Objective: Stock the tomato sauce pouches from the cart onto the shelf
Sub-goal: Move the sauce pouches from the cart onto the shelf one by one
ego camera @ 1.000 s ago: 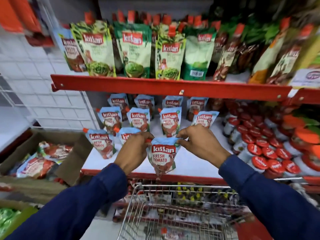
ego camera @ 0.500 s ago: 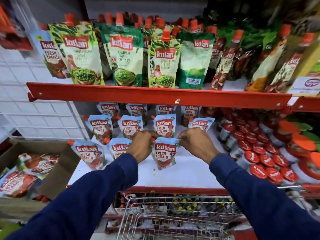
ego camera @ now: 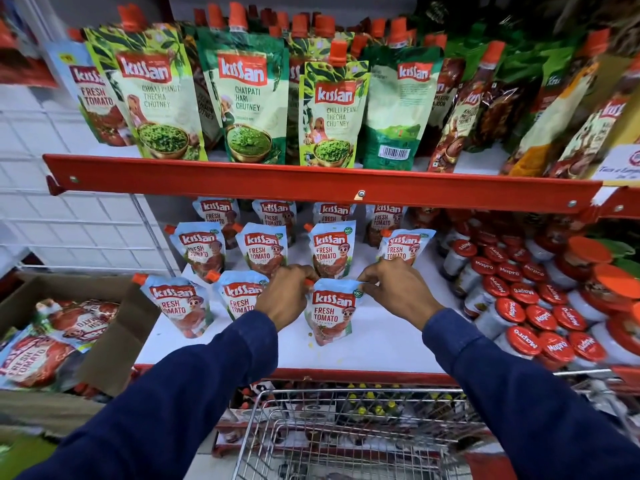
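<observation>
A light-blue tomato sauce pouch (ego camera: 331, 315) stands upright on the white lower shelf (ego camera: 381, 344), third in the front row. My left hand (ego camera: 285, 294) pinches its top left corner by the orange spout. My right hand (ego camera: 396, 289) pinches its top right corner. Two like pouches (ego camera: 178, 304) (ego camera: 239, 297) stand to its left, and several more stand in rows behind (ego camera: 332, 249). The wire cart (ego camera: 346, 441) is below the shelf edge; its contents are not visible.
Red-lidded jars (ego camera: 526, 313) crowd the shelf's right side. The upper red-edged shelf (ego camera: 311, 183) holds green chutney pouches. A cardboard box (ego camera: 104, 334) with more tomato pouches sits at the left. A white wire grid (ego camera: 86, 230) forms the left side.
Both hands carried the pouch from the shelf's front edge further in and set it down upright beside the front-row pouches. The camera moved closer.
</observation>
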Tool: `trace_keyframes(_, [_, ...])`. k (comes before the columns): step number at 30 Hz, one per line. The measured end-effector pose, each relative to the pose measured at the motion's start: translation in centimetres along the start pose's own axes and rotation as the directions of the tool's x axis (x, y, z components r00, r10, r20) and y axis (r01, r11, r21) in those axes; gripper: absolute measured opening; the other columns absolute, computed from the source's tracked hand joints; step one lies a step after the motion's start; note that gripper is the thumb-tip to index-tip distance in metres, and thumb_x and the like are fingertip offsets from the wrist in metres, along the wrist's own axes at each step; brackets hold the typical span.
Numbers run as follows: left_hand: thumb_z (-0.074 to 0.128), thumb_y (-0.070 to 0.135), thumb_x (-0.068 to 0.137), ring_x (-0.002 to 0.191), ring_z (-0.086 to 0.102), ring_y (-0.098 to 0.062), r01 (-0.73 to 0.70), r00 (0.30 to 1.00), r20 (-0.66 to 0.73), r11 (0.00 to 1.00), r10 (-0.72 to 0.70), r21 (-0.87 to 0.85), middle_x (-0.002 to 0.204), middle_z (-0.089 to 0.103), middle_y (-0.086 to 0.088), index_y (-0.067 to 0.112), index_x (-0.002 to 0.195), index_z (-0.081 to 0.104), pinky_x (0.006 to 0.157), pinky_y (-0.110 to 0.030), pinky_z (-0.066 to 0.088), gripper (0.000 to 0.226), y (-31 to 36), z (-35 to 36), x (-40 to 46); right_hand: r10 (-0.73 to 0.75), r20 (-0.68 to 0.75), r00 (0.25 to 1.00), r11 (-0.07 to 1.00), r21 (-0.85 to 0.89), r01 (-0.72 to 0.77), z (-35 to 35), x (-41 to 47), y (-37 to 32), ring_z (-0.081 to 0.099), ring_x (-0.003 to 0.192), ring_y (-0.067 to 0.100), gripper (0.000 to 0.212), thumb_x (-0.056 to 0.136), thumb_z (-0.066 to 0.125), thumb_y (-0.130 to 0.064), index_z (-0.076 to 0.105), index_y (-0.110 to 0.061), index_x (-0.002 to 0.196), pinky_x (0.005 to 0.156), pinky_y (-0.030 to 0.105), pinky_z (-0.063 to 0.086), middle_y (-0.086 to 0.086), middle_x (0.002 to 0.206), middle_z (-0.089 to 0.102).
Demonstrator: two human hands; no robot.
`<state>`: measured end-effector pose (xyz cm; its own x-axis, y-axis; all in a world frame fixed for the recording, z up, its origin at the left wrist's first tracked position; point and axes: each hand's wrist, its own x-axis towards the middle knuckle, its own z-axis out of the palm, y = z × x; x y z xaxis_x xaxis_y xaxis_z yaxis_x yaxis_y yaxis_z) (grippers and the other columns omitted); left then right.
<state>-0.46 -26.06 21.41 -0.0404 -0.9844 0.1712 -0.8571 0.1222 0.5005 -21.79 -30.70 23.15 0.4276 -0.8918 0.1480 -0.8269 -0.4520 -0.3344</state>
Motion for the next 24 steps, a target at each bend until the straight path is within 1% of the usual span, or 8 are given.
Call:
trace_keyframes(3, [0.059,-0.006,0.087,0.092,0.067,-0.027,0.011,1.0,0.017,1.0,-0.011,-0.012,0.106,0.073,-0.011,0.011,0.107,0.069,0.077,-0.034,0.056,0.028,0.0,0.0,-0.1,0.019,0.025,0.999,1.0,0.018,-0.02,0.0,0.1,0.2,0.064,0.086,0.023,0.014,0.09,0.07,-0.023,0.078,-0.02,0.101,0.067,0.029,0.041,0.001,0.094,0.077])
trace_keyframes(10, [0.059,0.005,0.093,0.095,0.066,-0.027,0.032,0.998,0.059,0.997,-0.028,-0.07,0.108,0.072,-0.012,0.01,0.111,0.069,0.076,-0.027,0.046,0.021,0.3,-0.3,-0.9,0.027,0.058,0.998,0.999,0.028,-0.029,0.1,-0.1,0.1,0.065,0.087,0.024,0.013,0.09,0.069,-0.02,0.077,-0.019,0.101,0.069,0.032,0.047,0.003,0.097,0.077])
trace_keyframes(13, [0.063,0.012,0.092,0.107,0.062,-0.029,0.044,0.994,0.099,0.998,-0.038,-0.049,0.121,0.065,-0.011,0.015,0.124,0.062,0.087,-0.033,0.05,0.032,0.2,-0.3,-1.3,0.02,0.046,0.999,0.999,0.025,-0.021,0.1,-0.7,0.0,0.064,0.083,0.023,0.02,0.091,0.068,-0.019,0.074,-0.018,0.11,0.07,0.032,0.048,0.004,0.105,0.076])
trace_keyframes(15, [0.065,0.021,0.092,0.121,0.054,-0.03,0.01,0.996,0.093,1.0,-0.013,0.03,0.137,0.053,-0.01,0.017,0.136,0.051,0.098,-0.039,0.047,0.046,0.2,-0.3,-2.0,0.004,0.006,1.0,0.999,0.035,-0.004,0.2,-1.6,-0.1,0.066,0.096,0.027,0.032,0.09,0.068,-0.021,0.067,-0.017,0.121,0.078,0.038,0.054,0.007,0.118,0.072])
trace_keyframes(16, [0.064,0.026,0.092,0.128,0.048,-0.031,-0.022,0.997,0.073,0.996,0.015,0.092,0.144,0.047,-0.01,0.019,0.14,0.045,0.103,-0.043,0.044,0.053,0.2,-0.3,-2.7,-0.008,-0.015,1.0,0.999,0.04,0.009,0.4,-2.3,-0.1,0.064,0.108,0.03,0.04,0.09,0.068,-0.023,0.061,-0.017,0.129,0.088,0.042,0.054,0.009,0.127,0.068])
trace_keyframes(19, [0.06,0.04,0.092,0.138,0.034,-0.035,-0.132,0.991,0.014,0.932,0.135,0.338,0.155,0.031,-0.01,0.023,0.147,0.028,0.105,-0.055,0.039,0.066,0.6,0.1,-5.8,-0.047,-0.065,0.997,0.999,0.001,0.048,1.9,-5.3,0.1,0.034,0.145,0.029,0.069,0.091,0.066,-0.036,0.035,-0.018,0.15,0.118,0.045,0.032,0.009,0.157,0.038])
trace_keyframes(22, [0.06,0.047,0.089,0.145,0.021,-0.039,-0.217,0.974,0.044,0.868,0.22,0.446,0.162,0.016,-0.015,0.02,0.152,0.02,0.108,-0.062,0.032,0.079,0.5,2.1,-9.6,-0.082,-0.061,0.995,0.991,-0.109,0.075,4.6,-9.3,0.4,-0.001,0.154,0.029,0.09,0.09,0.06,-0.05,0.007,-0.023,0.157,0.122,0.053,0.008,0.006,0.167,0.001])
trace_keyframes(24, [0.058,0.05,0.088,0.149,0.006,-0.042,-0.257,0.965,0.084,0.837,0.248,0.483,0.163,0.007,-0.018,0.018,0.153,0.015,0.112,-0.069,0.021,0.084,0.0,4.0,-11.9,-0.079,-0.022,0.997,0.98,-0.187,0.074,6.4,-12.0,0.3,-0.016,0.152,0.031,0.098,0.088,0.059,-0.055,-0.003,-0.023,0.157,0.121,0.06,-0.002,0.008,0.166,-0.013])
